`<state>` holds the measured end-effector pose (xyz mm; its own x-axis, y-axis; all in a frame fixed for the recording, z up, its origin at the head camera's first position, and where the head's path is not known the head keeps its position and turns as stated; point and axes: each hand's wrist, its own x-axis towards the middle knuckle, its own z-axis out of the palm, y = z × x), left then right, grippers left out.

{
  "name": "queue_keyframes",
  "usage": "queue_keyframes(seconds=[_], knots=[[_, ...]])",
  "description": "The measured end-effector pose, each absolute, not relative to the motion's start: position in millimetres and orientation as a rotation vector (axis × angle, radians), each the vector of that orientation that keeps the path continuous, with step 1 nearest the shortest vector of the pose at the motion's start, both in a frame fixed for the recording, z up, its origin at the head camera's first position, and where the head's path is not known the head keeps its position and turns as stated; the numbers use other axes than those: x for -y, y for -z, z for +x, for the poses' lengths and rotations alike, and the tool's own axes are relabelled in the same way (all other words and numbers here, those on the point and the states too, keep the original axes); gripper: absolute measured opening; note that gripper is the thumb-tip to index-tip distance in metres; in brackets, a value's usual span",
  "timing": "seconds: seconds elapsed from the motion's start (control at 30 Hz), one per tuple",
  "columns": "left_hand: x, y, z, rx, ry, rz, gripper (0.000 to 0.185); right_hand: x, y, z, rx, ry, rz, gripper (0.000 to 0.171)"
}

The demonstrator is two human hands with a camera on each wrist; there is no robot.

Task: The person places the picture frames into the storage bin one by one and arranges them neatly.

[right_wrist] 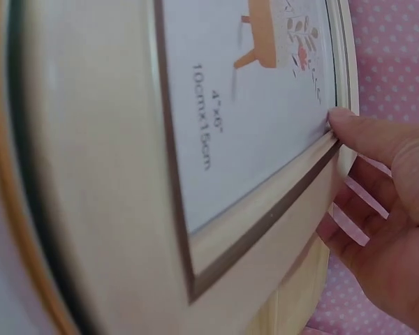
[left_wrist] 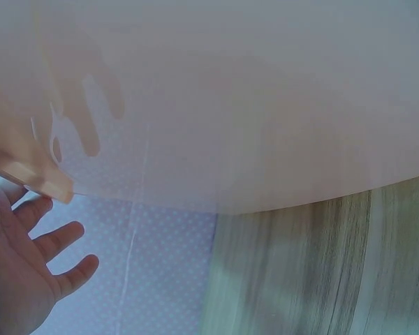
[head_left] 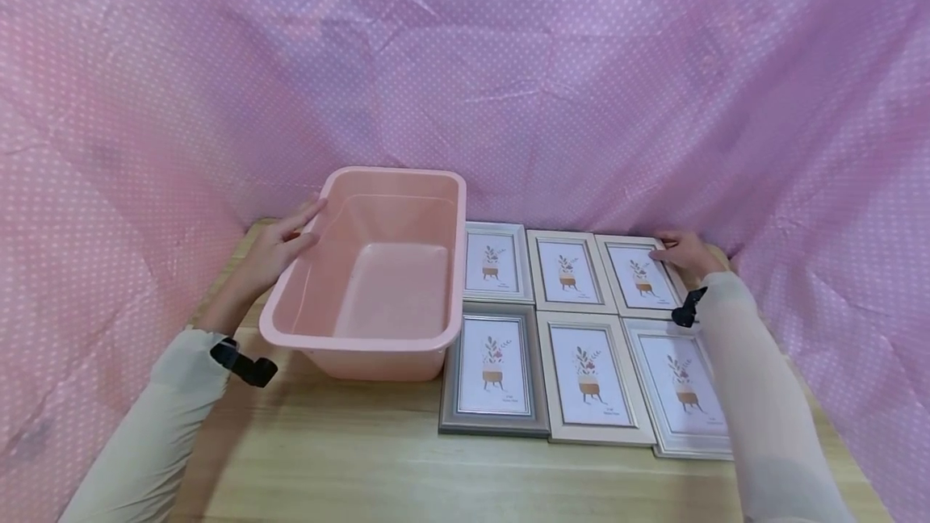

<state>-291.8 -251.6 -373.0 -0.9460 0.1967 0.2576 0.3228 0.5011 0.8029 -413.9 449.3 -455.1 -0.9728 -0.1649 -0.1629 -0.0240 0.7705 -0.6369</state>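
Note:
My left hand (head_left: pixel 272 253) holds the left rim of a pink plastic basin (head_left: pixel 363 342), which has nothing inside and tilts slightly. In the left wrist view some of the hand's fingers spread free below the rim, and the basin wall (left_wrist: pixel 251 125) fills the upper part. At the far right my right hand (head_left: pixel 686 253) grips the outer edge of a cream picture frame (head_left: pixel 606 265). The right wrist view has the thumb (right_wrist: pixel 356 129) on the frame's face and the other fingers behind its edge. That frame shows a potted-plant print marked 4"x6".
Several more picture frames lie in two rows beside the basin, among them a grey one (head_left: pixel 494 428), a cream one (head_left: pixel 599 433) and a white one (head_left: pixel 501 294). They stand on a wooden table (head_left: pixel 349 450). A pink dotted cloth (head_left: pixel 523 103) hangs close behind.

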Motion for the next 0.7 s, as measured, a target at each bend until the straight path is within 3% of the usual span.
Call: queue_keyframes(seconds=[0.47,0.7], knots=[[254.0,371.9,-293.1,2.622,1.423,-0.489,0.052,-444.3,461.3,-416.9,-2.838,1.036,0.002,0.050],[265.2,370.2,-291.1,2.682,1.161,-0.506,0.053,-440.1,467.9,-423.4,-2.864,1.083,0.079,0.049]])
